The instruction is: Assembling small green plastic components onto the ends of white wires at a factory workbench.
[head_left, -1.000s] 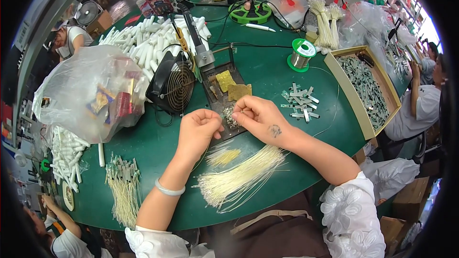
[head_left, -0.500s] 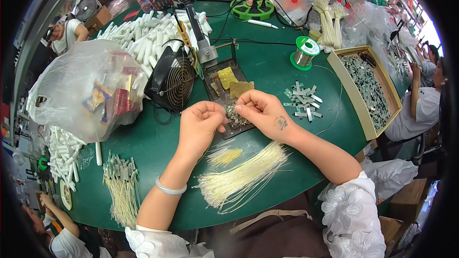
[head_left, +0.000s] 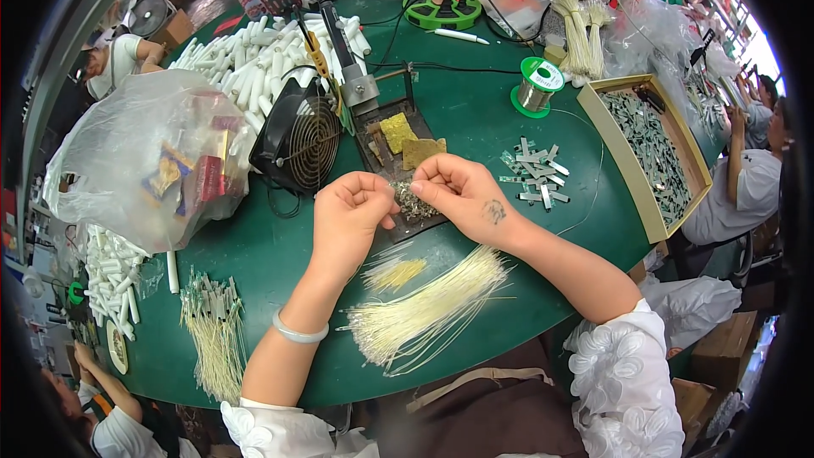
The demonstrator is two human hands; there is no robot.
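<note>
My left hand (head_left: 352,216) and my right hand (head_left: 462,199) meet over the near end of a dark tray (head_left: 398,170). Thumb and forefinger are pinched together on each. Whatever lies between the fingertips is too small to make out. Just beneath them is a clump of silvery metal shavings (head_left: 414,203). Farther up the tray rest a yellow sponge (head_left: 397,131) and a brown sponge (head_left: 422,152). Nearer me, a large bundle of pale thin wires (head_left: 428,305) lies below my hands, with a small group of short wires (head_left: 396,273) beside it.
A black fan (head_left: 305,140) and a clamped metal block (head_left: 359,92) stand left of the tray. Small flat strips (head_left: 538,171), a solder spool (head_left: 536,89) and a box of parts (head_left: 640,161) are right. White tubes (head_left: 263,68), a plastic bag (head_left: 144,161) and wired pieces (head_left: 212,331) lie left.
The whole view has shifted slightly. Both hands keep nearly the same pinched pose over the tray, and the things on the table look unmoved.
</note>
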